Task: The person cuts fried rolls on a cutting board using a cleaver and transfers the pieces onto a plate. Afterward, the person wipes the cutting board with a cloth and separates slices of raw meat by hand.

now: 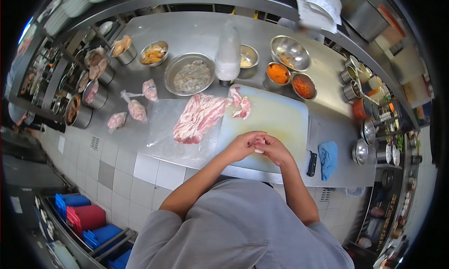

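Note:
Over the cutting board (pixel 280 112), my left hand (pixel 243 145) and my right hand (pixel 276 150) meet, fingers curled together. A small pale bit shows between the fingertips; what it is I cannot make out. Strips of raw meat (pixel 241 104) lie at the board's upper left corner. Left of them, a heap of sliced fatty raw meat (pixel 200 118) rests on a clear plastic sheet (pixel 161 128) and reaches the board's edge. A black-handled knife (pixel 312 163) lies right of the board, beside a blue cloth (pixel 328 160).
Behind the board stand a bowl of shrimp (pixel 189 75), a wrapped bottle (pixel 228 58), orange sauce (pixel 278 74), shredded carrot (pixel 304 86) and a steel bowl (pixel 290 53). Small bags of meat (pixel 137 110) lie left. Metal pots of meat (pixel 78 112) line the left edge; shelving rises on both sides.

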